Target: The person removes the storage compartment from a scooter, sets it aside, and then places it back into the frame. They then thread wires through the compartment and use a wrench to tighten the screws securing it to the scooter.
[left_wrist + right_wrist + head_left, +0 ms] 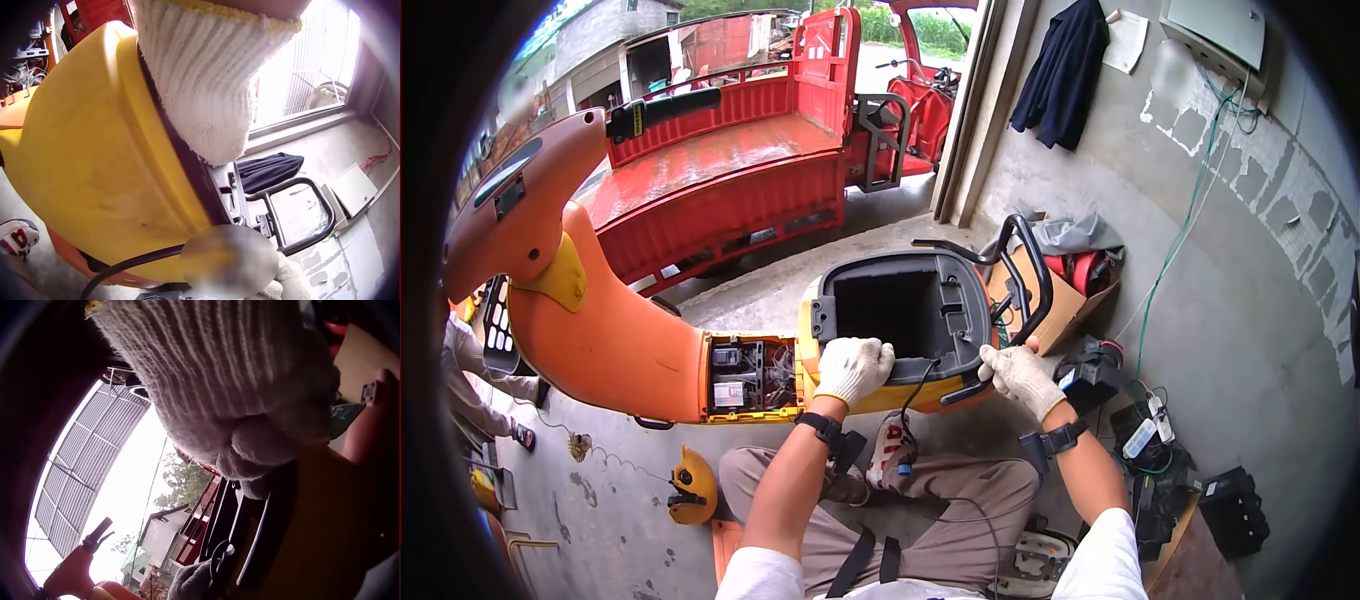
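A black storage bucket [970, 290] sits in the body of an orange and yellow scooter [615, 330], its seat not in place. My gloved left hand [855, 370] grips the near rim with fingers curled over the edge. Its palm lies along the yellow side panel [112, 144] in the left wrist view. At the rear near corner my gloved right hand [1022, 380] holds the bucket's rim between curled fingers and thumb, right beside the black grab rail [1040, 280]. A black cord [912, 400] with a blue end hangs over the side between the hands.
An opened bay [750, 375] with wiring lies ahead of the bucket. Behind stands a red cargo tricycle [730, 190]. Along the wall are a cardboard box [1025, 275] and black battery-like blocks [1235, 510]. A yellow-orange cover [693, 485] lies on the floor; another person's legs [475, 370] show at left.
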The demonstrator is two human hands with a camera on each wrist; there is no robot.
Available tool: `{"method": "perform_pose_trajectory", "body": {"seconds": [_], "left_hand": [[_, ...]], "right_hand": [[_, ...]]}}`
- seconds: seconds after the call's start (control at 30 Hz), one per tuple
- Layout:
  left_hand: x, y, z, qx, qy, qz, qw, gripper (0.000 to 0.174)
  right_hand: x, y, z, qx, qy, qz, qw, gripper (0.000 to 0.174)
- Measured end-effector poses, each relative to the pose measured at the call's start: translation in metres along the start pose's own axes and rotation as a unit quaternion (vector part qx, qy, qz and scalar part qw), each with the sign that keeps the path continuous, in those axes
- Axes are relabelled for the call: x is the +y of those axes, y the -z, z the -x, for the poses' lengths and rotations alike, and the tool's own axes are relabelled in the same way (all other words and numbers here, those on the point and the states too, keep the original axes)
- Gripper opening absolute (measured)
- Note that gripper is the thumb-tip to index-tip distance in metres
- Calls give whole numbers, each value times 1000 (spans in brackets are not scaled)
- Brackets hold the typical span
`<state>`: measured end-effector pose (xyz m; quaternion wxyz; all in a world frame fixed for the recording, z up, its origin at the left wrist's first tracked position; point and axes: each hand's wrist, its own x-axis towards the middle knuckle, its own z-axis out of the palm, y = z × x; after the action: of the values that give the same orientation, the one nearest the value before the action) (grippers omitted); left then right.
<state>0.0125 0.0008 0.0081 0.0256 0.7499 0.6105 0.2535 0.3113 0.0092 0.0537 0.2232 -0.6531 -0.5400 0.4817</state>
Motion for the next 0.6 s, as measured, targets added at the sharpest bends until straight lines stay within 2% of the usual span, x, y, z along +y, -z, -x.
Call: {"method": "perform_pose_trajectory", "body": {"seconds": [0.17, 0.37, 0.47, 0.6], "left_hand": [[0, 1, 1, 1, 3, 3, 1000, 45], [0, 1, 0, 9, 6, 6, 1000, 45], [-2, -4, 1, 27, -1, 5, 1000, 45], [1, 2, 4, 17, 8, 12, 1000, 44]], "right_hand": [[-23, 12, 13, 29, -36, 105, 993, 55], [-18, 17, 7, -14, -58, 69, 996, 57], [-27, 16, 14, -16, -51, 103, 993, 58], [-21, 19, 9, 41, -30, 130, 990, 58]]}}
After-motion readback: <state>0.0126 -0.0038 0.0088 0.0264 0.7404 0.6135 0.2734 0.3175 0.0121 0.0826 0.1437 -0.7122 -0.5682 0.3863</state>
